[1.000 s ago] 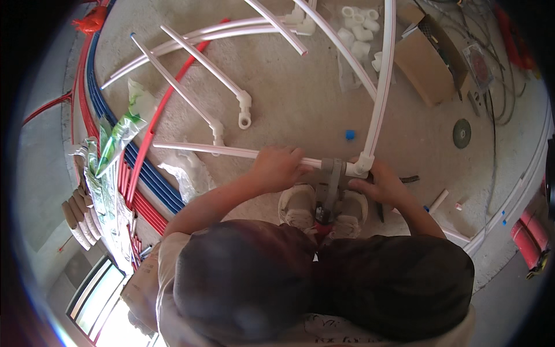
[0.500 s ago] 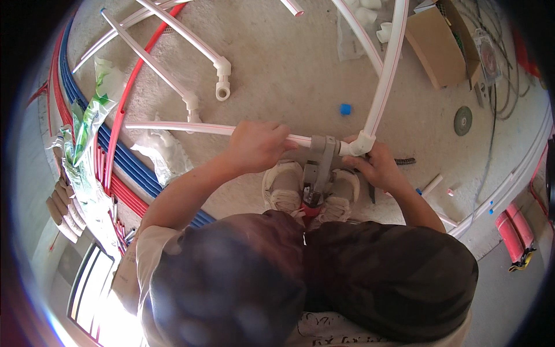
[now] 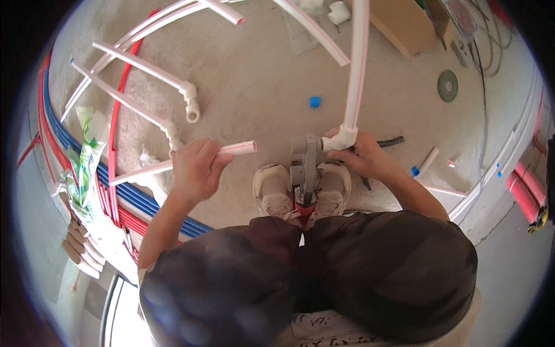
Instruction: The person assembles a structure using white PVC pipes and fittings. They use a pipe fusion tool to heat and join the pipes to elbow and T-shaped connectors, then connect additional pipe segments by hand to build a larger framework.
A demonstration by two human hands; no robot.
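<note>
My left hand [image 3: 196,172] is closed around a white plastic pipe [image 3: 238,148] with a red stripe. Its cut end points right, well apart from the grey pipe welding tool [image 3: 310,165] standing between my shoes. On the tool's other side, my right hand [image 3: 370,157] grips a white elbow fitting [image 3: 347,137]; some of its fingers are hidden behind the fitting. A long striped pipe [image 3: 356,69] rises from this elbow toward the far edge. The elbow's open side is right at the tool's heating head; I cannot tell whether it still touches.
Two pipes with elbow ends [image 3: 188,92] lie at the far left, near red and blue pipes [image 3: 124,186]. A blue cap [image 3: 314,102], a grinding disc [image 3: 447,85] and a cardboard box [image 3: 399,23] are ahead. Short pipe offcuts [image 3: 429,159] lie right.
My left hand has drawn its pipe leftward out of the welding tool, baring the pipe's end. My right hand stays by the tool with the elbow. The whole view has shifted somewhat.
</note>
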